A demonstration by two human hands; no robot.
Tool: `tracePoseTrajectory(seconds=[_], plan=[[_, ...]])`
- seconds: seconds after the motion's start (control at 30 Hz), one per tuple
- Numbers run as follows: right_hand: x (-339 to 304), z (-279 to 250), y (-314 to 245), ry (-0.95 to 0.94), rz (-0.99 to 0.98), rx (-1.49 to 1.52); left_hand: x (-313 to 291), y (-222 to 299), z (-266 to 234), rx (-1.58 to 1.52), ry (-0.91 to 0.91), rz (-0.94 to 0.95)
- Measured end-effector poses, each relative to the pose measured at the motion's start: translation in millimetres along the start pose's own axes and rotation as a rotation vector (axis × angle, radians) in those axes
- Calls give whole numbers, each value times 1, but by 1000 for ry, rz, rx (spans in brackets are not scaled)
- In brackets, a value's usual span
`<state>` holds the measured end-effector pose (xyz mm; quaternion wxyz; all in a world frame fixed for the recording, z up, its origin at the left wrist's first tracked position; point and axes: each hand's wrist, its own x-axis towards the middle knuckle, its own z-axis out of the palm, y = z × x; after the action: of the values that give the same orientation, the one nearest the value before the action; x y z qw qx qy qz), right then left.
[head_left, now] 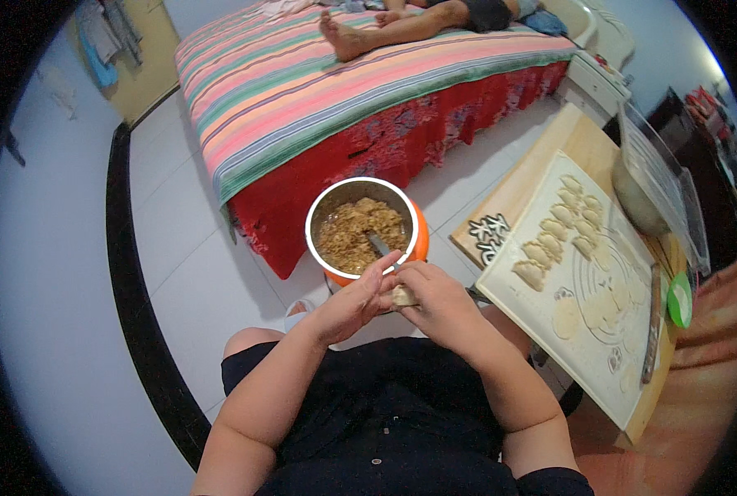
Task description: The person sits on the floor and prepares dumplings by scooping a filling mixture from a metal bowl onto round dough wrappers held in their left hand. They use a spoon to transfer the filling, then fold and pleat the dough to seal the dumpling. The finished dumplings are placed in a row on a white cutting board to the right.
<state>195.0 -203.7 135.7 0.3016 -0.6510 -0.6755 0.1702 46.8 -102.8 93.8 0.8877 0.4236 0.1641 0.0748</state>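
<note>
A pale dough dumpling (403,295) is pinched between my two hands, just above my lap. My left hand (354,304) supports it from the left with its fingers curled beneath. From the right, my right hand (439,299) presses its fingertips against the dough; part of the dumpling is hidden behind them. Right beyond my hands stands a round metal pot (311,223) with a white rim and an orange outside. It holds brown minced filling (356,227), in which a metal utensil (378,243) leans, its handle running toward my hands.
On a wooden table (579,136) at right lies a white mat (501,281) with rows of dumplings (554,227) and flat wrappers (604,306). A rolling pin (652,322), green bowl (679,300) and lidded container (639,194) stand beside. Another person's legs (393,33) rest on the striped bed (302,99).
</note>
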Motion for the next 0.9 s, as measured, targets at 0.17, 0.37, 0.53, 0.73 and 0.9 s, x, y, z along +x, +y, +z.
tracePoseTrajectory(seconds=[0.17, 0.37, 0.53, 0.73, 0.9], plan=[[-44, -58, 1, 81, 356, 234, 4, -3, 20, 114, -149, -50], [-91, -145, 57, 298, 513, -176, 11, -1, 23, 120, 4, 3], [-95, -161, 114, 293, 616, -332, 7, -6, 24, 214, 8, -12], [-101, -162, 109, 366, 551, -287, 7, -5, 20, 245, 32, 0], [-133, -167, 110, 459, 678, -403, 7, -6, 21, 209, 12, 9]])
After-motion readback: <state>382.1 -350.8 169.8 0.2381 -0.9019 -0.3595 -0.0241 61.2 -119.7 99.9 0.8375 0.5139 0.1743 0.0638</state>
